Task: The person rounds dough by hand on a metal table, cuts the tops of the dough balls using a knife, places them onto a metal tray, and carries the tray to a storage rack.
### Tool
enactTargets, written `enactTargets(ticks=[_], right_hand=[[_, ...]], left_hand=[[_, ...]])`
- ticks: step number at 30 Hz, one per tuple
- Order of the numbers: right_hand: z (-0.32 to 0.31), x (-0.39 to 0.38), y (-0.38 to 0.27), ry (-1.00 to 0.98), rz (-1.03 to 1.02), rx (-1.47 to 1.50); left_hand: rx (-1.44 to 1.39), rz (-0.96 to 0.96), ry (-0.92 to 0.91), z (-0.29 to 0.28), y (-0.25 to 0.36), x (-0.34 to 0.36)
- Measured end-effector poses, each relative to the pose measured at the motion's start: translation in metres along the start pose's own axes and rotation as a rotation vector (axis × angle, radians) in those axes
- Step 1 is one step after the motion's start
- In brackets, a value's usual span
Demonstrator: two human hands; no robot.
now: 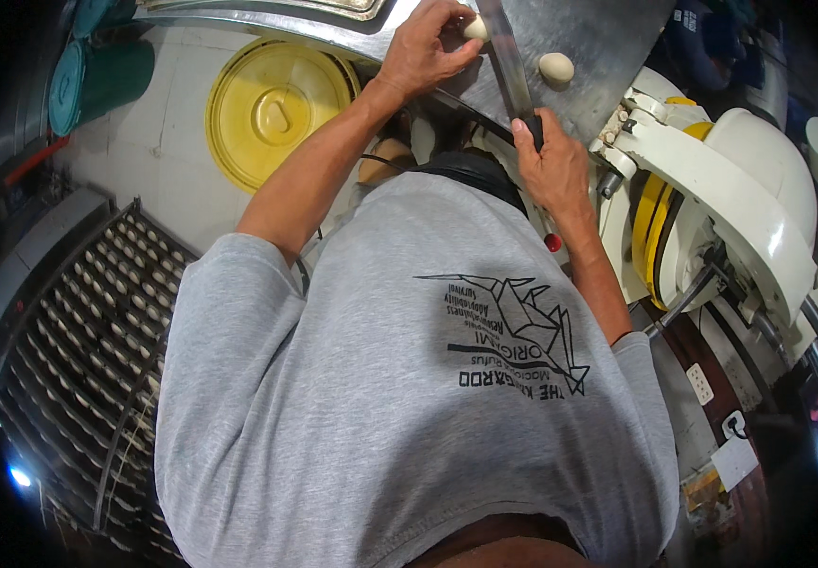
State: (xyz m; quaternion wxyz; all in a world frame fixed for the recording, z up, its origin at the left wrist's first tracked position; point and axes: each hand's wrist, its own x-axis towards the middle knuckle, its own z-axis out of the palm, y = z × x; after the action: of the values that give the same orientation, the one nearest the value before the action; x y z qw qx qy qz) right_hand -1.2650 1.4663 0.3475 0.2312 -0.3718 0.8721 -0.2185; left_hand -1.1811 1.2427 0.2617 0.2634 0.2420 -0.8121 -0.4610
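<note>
At the top of the view, my left hand (430, 47) is closed around the side of a pale dough ball (474, 28), its thumb and fingers bent at the ball. My right hand (554, 166) grips the black handle of a long knife (513, 83), whose broad metal blade points away from me, just right of that ball. A second pale dough ball (555, 68) rests to the right of the blade on the metal table (607, 43). The knife's tip runs out of the upper edge of the picture.
A metal tray (333, 8) lies at the table's far left. Below stand a round yellow lidded bin (281, 118) and a green bin (96, 85). A dark rack (106, 341) with rows of pale pieces is at left. A large white machine (712, 180) crowds my right side.
</note>
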Motion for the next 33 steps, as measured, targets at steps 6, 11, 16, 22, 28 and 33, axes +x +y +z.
enactTargets(ticks=[6, 11, 16, 22, 28, 33], right_hand=[[-0.002, -0.003, 0.001, -0.023, -0.009, -0.001], [-0.004, 0.009, -0.007, -0.041, 0.006, -0.037], [0.004, 0.051, -0.019, -0.015, -0.040, -0.020], [-0.022, 0.015, -0.014, -0.005, -0.012, 0.089], [-0.020, -0.005, -0.009, -0.015, 0.003, 0.051], [-0.015, -0.010, -0.006, -0.039, 0.030, 0.044]], left_hand=[[-0.044, 0.065, 0.013, -0.002, 0.004, 0.002], [-0.034, 0.093, 0.015, -0.003, 0.004, 0.004], [-0.052, 0.024, -0.052, -0.006, 0.008, 0.007], [-0.036, 0.135, -0.018, -0.003, -0.002, 0.002], [0.020, 0.041, -0.090, 0.000, -0.007, 0.001], [0.010, 0.074, -0.091, -0.007, 0.001, 0.004]])
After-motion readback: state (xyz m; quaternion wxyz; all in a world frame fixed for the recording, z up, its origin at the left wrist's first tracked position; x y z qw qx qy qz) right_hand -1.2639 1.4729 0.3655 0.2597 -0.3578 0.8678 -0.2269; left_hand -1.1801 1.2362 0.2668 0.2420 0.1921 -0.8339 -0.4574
